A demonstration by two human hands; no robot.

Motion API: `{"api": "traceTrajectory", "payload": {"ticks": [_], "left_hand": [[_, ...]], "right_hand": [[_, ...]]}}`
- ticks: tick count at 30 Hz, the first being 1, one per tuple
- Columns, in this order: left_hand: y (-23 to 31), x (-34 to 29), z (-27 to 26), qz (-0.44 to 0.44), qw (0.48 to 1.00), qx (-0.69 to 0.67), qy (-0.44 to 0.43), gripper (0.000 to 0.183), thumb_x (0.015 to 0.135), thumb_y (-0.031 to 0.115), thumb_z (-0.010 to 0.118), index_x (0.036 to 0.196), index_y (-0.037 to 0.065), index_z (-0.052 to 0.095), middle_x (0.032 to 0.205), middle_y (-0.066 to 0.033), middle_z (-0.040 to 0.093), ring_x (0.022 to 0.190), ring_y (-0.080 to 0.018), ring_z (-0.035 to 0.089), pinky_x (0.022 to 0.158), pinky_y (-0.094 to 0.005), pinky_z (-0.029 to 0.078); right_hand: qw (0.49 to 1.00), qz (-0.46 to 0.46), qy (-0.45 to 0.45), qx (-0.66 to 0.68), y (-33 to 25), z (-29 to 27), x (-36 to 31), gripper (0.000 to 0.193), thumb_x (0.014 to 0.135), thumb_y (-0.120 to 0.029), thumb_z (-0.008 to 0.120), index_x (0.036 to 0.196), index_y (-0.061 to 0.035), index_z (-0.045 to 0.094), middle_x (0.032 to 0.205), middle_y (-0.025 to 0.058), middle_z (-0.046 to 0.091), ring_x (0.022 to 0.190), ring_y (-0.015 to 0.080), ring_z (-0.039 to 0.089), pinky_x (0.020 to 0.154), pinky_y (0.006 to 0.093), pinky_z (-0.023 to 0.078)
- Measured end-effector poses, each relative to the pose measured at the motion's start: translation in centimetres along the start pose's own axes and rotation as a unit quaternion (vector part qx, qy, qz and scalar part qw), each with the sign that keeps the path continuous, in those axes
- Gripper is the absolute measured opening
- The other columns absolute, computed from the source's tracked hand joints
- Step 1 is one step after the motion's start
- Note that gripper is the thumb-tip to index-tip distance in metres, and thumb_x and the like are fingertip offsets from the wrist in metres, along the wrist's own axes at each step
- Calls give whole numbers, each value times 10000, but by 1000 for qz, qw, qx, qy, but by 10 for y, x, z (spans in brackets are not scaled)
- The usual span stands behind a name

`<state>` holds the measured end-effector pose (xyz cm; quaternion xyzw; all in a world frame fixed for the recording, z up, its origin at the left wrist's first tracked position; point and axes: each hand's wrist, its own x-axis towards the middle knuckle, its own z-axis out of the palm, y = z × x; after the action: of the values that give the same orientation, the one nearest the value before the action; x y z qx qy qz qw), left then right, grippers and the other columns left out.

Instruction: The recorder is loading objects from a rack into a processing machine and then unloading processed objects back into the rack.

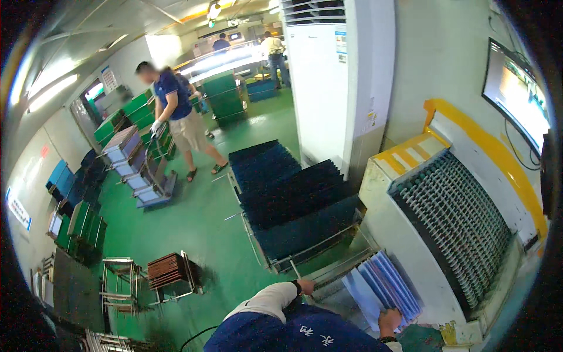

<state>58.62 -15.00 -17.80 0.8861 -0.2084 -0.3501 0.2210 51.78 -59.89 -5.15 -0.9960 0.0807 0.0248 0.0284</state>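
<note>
Light blue panels stand on edge in a tilted row close in front of me, at the lower right. My right hand is closed on the near edges of these panels, with its fingertips partly hidden. To their left, my left hand is wrapped round a thin metal rod at the near end of a rack. The rack's wire frame holds several rows of dark blue panels on edge, just beyond my left hand.
A machine with a sloping bed of rollers stands at the right, below a wall screen. A tall white cabinet unit rises ahead. Brown panels sit in a small rack at left. A person handles a stacked trolley.
</note>
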Motion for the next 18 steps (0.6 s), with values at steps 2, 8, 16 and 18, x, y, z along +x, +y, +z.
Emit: {"api": "traceTrajectory", "payload": {"ticks": [2,8,16,18], "left_hand": [[52,3,-12,-118,992,49,0,464,802,255,528,1215,49,477,1023,-200,638,958,-366,618,730,-503,492],[74,-35,-71,38,990,-34,-130,393,800,217,530,1151,41,546,1108,-187,615,1039,-353,588,825,-471,484],[87,-33,-58,-76,991,-101,-31,307,780,182,548,1042,41,625,1062,-173,637,1035,-334,595,828,-457,488],[88,-31,-60,-66,988,-142,-1,283,771,174,557,1004,36,638,1036,-179,643,1009,-337,604,802,-455,494]], "right_hand": [[999,41,-36,-4,14,9,-1,354,720,-387,650,805,-47,707,971,144,628,942,315,582,867,411,435],[999,29,32,17,5,-12,-17,322,676,-318,690,861,-55,702,953,163,641,941,317,601,816,444,481],[999,31,26,-32,10,3,-12,299,649,-285,663,827,-48,698,940,162,631,873,322,619,751,435,503],[998,39,42,-32,13,9,-16,291,644,-288,660,802,-45,692,926,161,628,862,327,619,747,434,502]]}}
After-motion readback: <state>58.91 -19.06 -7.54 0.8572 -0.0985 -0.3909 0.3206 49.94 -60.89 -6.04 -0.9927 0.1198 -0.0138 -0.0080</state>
